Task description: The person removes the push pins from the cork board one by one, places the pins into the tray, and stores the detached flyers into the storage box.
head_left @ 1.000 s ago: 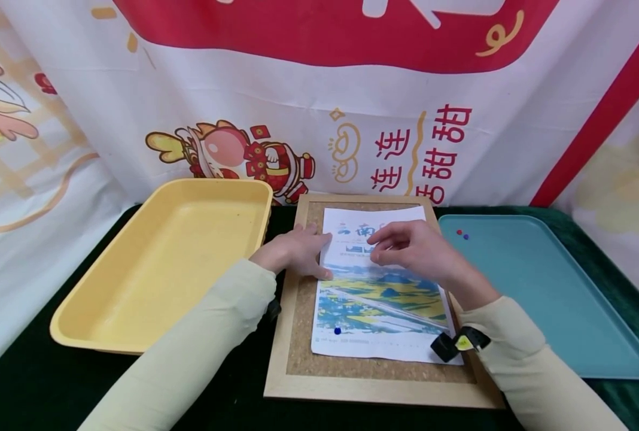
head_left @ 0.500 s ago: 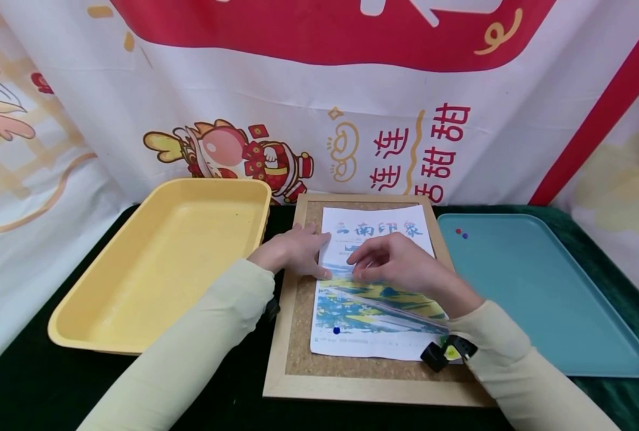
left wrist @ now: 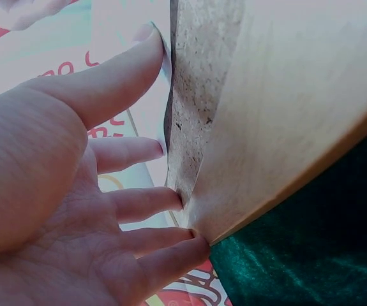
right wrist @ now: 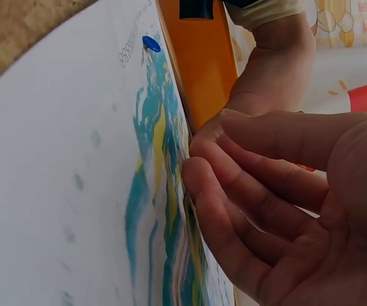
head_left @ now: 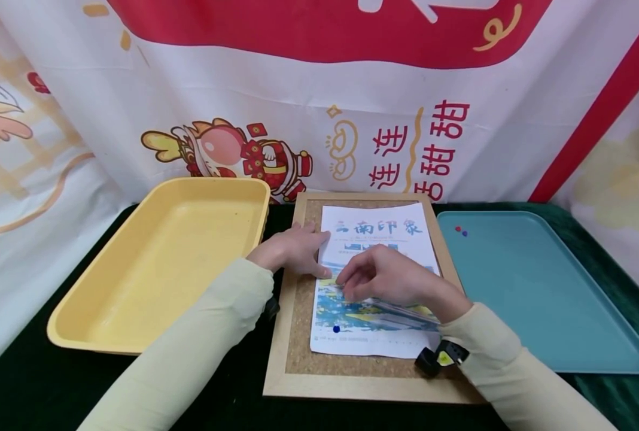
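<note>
A sheet of printed paper [head_left: 352, 344] with a blue and yellow landscape lies on a wood-framed cork board [head_left: 303, 299]. A blue pushpin [head_left: 336, 329] is in its lower left part, also seen in the right wrist view [right wrist: 151, 44]. My left hand [head_left: 298, 250] rests spread over the board's left side, thumb and fingertips at the paper's left edge. Over the middle of the sheet is my right hand [head_left: 386, 278], palm inward, its fingers loosely bent towards the thumb [right wrist: 279, 131]. Nothing shows between those fingertips.
To the left stands a deep yellow tub [head_left: 174, 263]. A flat teal tray [head_left: 545, 287] lies at the right, with a red and a blue pushpin [head_left: 464, 233] near its far left corner. Behind hangs a printed white and red cloth [head_left: 298, 90]; dark green cloth [head_left: 228, 383] covers the table.
My right hand has moved down and left across the sheet, from the printed title towards the landscape, uncovering the title. My left hand keeps its place at the paper's left edge.
</note>
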A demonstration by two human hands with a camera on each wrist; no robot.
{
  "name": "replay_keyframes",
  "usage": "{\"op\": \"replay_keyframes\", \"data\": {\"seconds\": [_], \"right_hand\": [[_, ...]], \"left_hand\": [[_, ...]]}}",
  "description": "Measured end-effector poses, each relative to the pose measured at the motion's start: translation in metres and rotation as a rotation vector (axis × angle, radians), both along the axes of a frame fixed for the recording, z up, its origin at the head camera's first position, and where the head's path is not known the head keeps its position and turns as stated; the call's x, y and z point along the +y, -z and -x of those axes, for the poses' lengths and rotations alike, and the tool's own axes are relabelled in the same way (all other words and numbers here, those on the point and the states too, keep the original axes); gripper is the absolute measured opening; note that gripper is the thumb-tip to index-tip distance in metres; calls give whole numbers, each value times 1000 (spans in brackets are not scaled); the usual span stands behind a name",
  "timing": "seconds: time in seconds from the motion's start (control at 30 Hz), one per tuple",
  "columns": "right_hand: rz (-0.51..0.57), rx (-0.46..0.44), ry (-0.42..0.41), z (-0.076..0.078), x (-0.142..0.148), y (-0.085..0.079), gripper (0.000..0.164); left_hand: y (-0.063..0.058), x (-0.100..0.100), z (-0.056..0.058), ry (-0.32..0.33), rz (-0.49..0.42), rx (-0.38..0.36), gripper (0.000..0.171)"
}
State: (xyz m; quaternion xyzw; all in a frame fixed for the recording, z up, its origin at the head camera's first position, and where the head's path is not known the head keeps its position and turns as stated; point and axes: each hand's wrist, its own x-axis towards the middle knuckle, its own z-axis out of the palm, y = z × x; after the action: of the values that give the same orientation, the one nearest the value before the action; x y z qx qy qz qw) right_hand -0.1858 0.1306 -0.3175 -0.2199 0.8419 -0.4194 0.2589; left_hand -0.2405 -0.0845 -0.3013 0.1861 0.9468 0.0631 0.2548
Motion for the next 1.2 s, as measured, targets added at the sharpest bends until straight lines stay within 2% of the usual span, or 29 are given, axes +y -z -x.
{"op": "replay_keyframes", "data": {"seconds": [0.2, 0.53, 0.77, 1.2], "right_hand": [[-26, 13, -53, -3, -6, 3, 16], [-41, -26, -110, -12, -14, 2, 13], [-35, -43, -119, -18, -19, 4, 12], [-60, 38, -170, -22, -24, 5, 11]], "left_hand": [[1, 0, 1, 6, 6, 4, 92], [0, 0, -1, -2, -2, -4, 92], [1, 0, -1, -5, -8, -1, 92], [0, 0, -2, 0, -5, -1, 92]]}}
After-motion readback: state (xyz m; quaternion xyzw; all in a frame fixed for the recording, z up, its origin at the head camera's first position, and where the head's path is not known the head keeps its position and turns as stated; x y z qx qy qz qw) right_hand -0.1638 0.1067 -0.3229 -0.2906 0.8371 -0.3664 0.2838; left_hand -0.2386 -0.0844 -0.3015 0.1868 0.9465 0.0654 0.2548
